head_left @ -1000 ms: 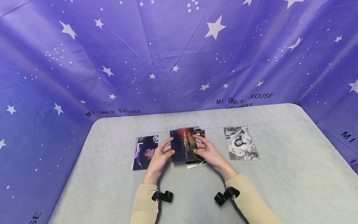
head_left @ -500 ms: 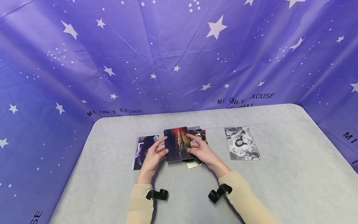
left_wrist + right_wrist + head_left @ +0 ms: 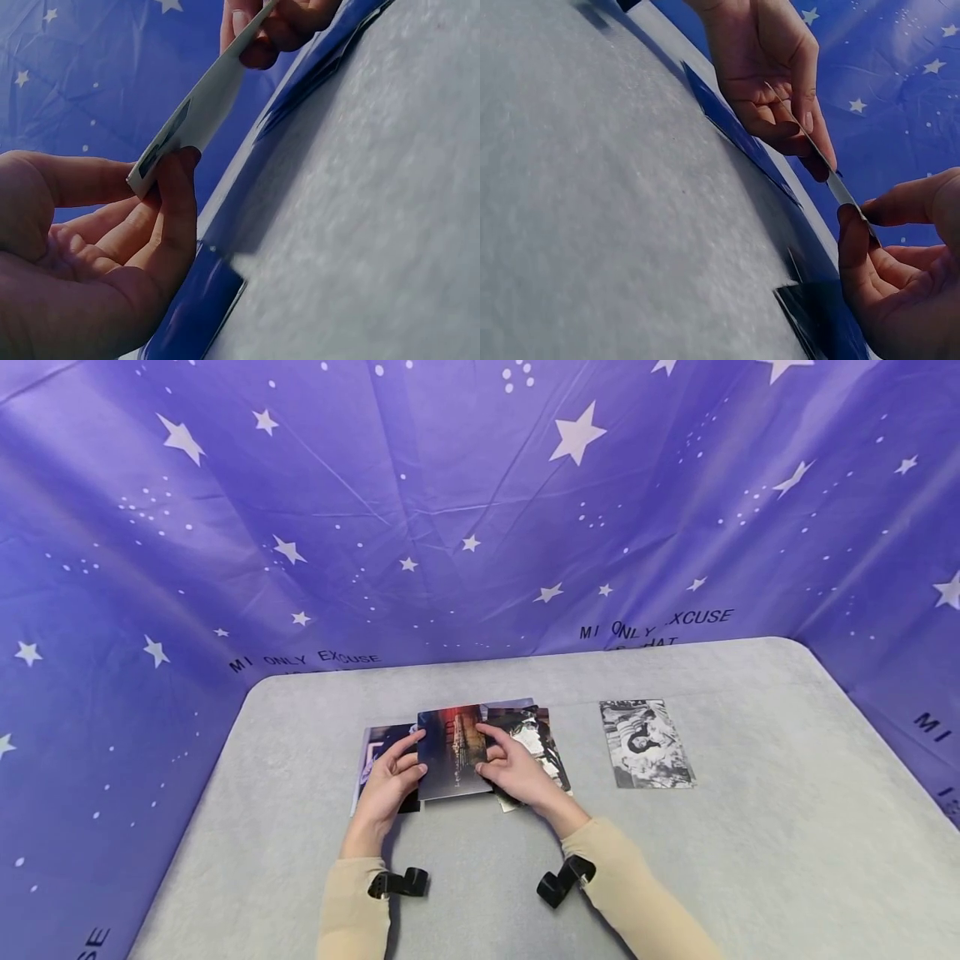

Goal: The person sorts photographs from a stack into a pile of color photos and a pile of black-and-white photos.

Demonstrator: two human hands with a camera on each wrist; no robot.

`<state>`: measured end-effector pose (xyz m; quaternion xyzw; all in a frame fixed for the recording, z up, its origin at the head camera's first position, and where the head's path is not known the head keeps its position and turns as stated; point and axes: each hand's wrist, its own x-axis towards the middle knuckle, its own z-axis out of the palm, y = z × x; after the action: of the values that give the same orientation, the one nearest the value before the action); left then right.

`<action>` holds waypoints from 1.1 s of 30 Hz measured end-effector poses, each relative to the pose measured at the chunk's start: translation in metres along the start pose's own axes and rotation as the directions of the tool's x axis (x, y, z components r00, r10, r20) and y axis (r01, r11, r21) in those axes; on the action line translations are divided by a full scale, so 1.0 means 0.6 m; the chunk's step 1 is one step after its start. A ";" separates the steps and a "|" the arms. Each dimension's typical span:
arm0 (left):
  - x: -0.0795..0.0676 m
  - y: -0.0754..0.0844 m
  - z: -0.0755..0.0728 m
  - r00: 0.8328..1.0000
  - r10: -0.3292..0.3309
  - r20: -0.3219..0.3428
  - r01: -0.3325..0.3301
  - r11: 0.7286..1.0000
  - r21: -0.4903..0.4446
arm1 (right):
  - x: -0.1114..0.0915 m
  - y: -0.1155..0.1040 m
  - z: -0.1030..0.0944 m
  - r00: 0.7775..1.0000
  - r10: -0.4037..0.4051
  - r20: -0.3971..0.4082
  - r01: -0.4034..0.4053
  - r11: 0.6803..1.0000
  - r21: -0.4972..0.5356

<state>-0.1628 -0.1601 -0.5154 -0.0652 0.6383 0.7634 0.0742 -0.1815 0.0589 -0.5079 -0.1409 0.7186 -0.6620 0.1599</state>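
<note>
Both hands hold one postcard-like picture card [image 3: 453, 756], dark blue with a red and orange lit scene, tilted above the table. My left hand [image 3: 387, 787] pinches its left edge between thumb and fingers, and my right hand [image 3: 521, 774] pinches the opposite edge. Seen edge-on from the left wrist, the card [image 3: 210, 105] has a pale back with a small dark patch. Under and left of it lies a purple and black portrait card [image 3: 375, 752], partly covered. Several overlapping cards [image 3: 555, 745] lie behind my right hand, which hides part of them.
A black-and-white picture card [image 3: 647, 745], with another edge showing under it, lies to the right on the grey table [image 3: 765, 827]. A purple star-printed cloth [image 3: 480, 485] hangs behind and at both sides. Black cameras [image 3: 397, 882] sit on the wrists.
Both hands have carried the held card leftward, from over the middle cards to beside and partly over the left card. More of the middle cards shows now. The grip looks the same.
</note>
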 end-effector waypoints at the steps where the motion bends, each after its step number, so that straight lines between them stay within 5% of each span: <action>1: -0.001 0.001 -0.002 1.000 -0.002 -0.005 0.002 1.000 0.000 | 0.001 0.000 0.003 1.000 -0.001 0.002 0.001 1.000 -0.006; 15: -0.013 0.003 -0.036 0.998 -0.004 -0.066 0.008 0.998 0.058 | 0.014 0.006 0.043 0.999 -0.037 0.016 0.040 0.982 -0.187; 24: -0.025 0.005 -0.060 0.991 0.019 -0.132 0.005 0.984 0.175 | 0.016 0.004 0.070 0.998 -0.038 0.040 0.050 0.926 -0.374; 33: -0.031 0.010 -0.080 0.983 0.056 -0.178 -0.008 0.966 0.260 | 0.034 -0.001 0.094 0.998 -0.048 0.052 0.065 0.914 -0.401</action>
<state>-0.1454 -0.2091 -0.5144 -0.1147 0.7372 0.6657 0.0107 -0.1768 -0.0005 -0.5124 -0.2048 0.8315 -0.5015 0.1229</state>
